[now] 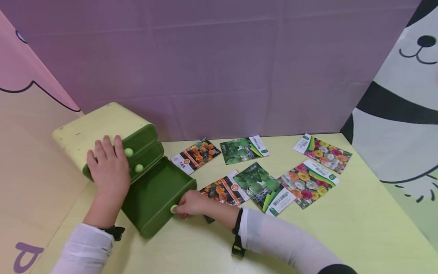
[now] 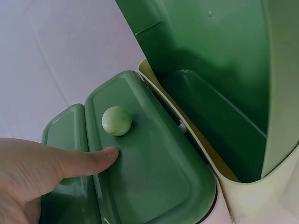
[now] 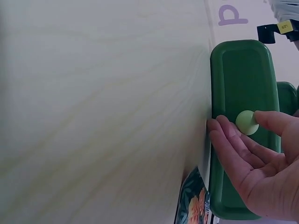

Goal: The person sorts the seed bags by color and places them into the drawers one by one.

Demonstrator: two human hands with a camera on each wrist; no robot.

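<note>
So there's a small pale yellow plastic drawer cabinet with three green drawers sitting at the left end of the light yellow bench. The bottom green drawer is pulled way out toward the person, and you can see down into it in the left wrist view.

The right hand is at the front of that drawer, pinching its little pale green round knob between thumb and fingers; the right wrist view shows the thumb on top of the knob and the fingers curled just under it.

The left hand lies flat on the cabinet, fingers straight, pressing on the fronts of the two upper drawers. They're both closed, and their round knobs sit just beside the fingertips. In the left wrist view the thumb rests on the middle drawer front, right below its knob.

Just right of the open drawer, six glossy seed packets with flower and green fruit photos are spread over the bench, some overlapping. One orange-flower packet is partly under the right wrist.
</note>
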